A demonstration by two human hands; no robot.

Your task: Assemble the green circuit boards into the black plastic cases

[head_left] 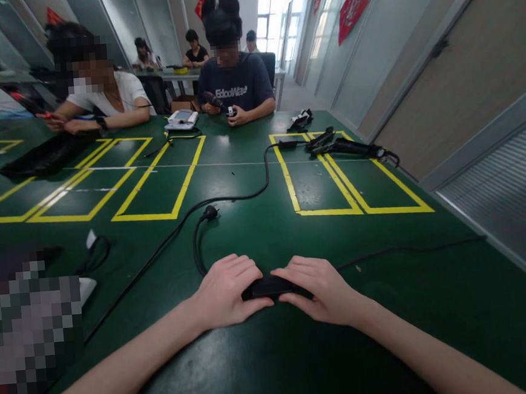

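Observation:
Near the front of the green table, a black bar-shaped block (270, 286) lies between my hands, much of it hidden by the fingers. My left hand (231, 290) grips its left end, thumb below and fingers over the top. Around the right end, my right hand (316, 290) is closed in the same way. From beside my left hand a short black cord curves up to a black plug (210, 212) with its pins pointing right. Another black cord (395, 250) runs from behind my right hand to the table's right edge.
A long black cable (226, 198) crosses the table to a small black box (287, 143) near a black tool (350, 147). Yellow tape (328, 212) marks rectangles. Across the table, two people handle objects beside a white device (181, 119). A blurred-out area covers the lower left.

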